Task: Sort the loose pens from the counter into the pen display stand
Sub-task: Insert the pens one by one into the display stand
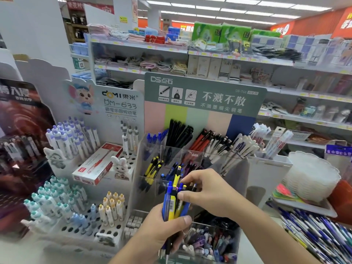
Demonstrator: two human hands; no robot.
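My left hand [162,229] grips a bundle of blue, yellow and black pens [174,203], held upright in front of the clear tiered pen display stand [238,166]. My right hand [207,191] reaches in from the right and pinches the tops of pens in that bundle. The stand's compartments hold blue pens, black pens [179,134], red pens, white pens and yellow-black pens [154,168]. A heap of loose pens [320,233] lies on the counter at the lower right.
A white peg-hole display [80,221] with pastel pens stands at the left, with a red pen box [99,164] lying on it. A stack of clear plastic trays [312,178] sits at the right. Store shelves [190,52] fill the background.
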